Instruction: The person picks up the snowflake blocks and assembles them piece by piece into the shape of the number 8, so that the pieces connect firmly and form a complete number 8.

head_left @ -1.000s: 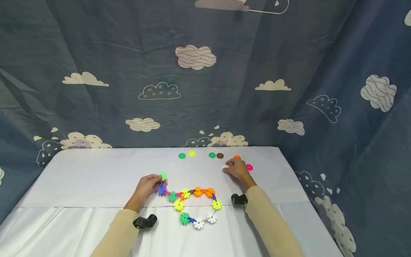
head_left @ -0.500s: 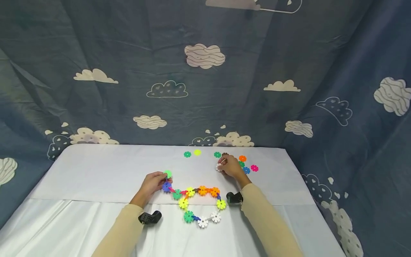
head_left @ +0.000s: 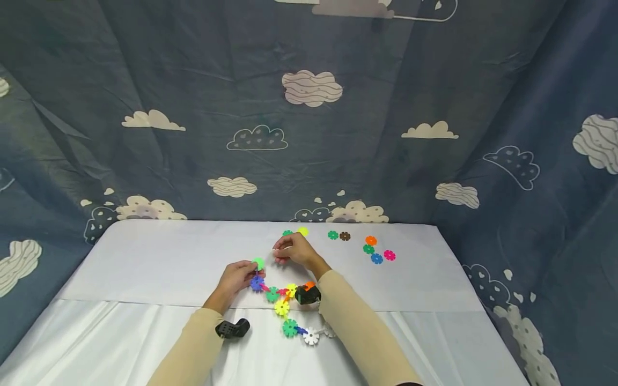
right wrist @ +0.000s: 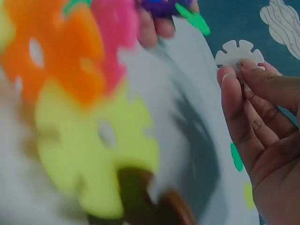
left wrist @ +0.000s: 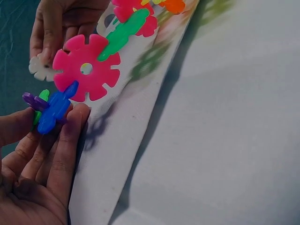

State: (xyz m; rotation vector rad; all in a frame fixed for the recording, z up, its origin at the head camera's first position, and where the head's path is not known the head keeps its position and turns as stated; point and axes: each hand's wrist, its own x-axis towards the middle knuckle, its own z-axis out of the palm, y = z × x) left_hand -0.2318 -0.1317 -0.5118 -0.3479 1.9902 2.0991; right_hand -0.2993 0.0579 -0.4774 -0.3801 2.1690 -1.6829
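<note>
A chain of interlocking flower-shaped plastic discs [head_left: 282,307] curves over the white cloth. My left hand [head_left: 236,279] pinches its upper left end, where a light green disc [head_left: 259,263] sits above a blue-purple one [head_left: 257,283]. Beside these, a pink disc [left wrist: 101,79] joins the blue disc [left wrist: 56,110] in the left wrist view. Between thumb and fingers, my right hand [head_left: 298,251] holds a loose white disc [right wrist: 232,54], just up and right of the light green one. My right forearm and its wrist camera cover the chain's right part in the head view.
Loose discs lie toward the back of the table: green [head_left: 333,235], brown [head_left: 345,236], orange [head_left: 370,240], blue [head_left: 376,258], pink [head_left: 389,255] and yellow [head_left: 303,231] among them. A cloud-print curtain [head_left: 193,161] hangs behind the table.
My right hand has picked up the white disc and carried it left, from near the loose discs to beside the left hand. The left hand still holds the chain's end.
</note>
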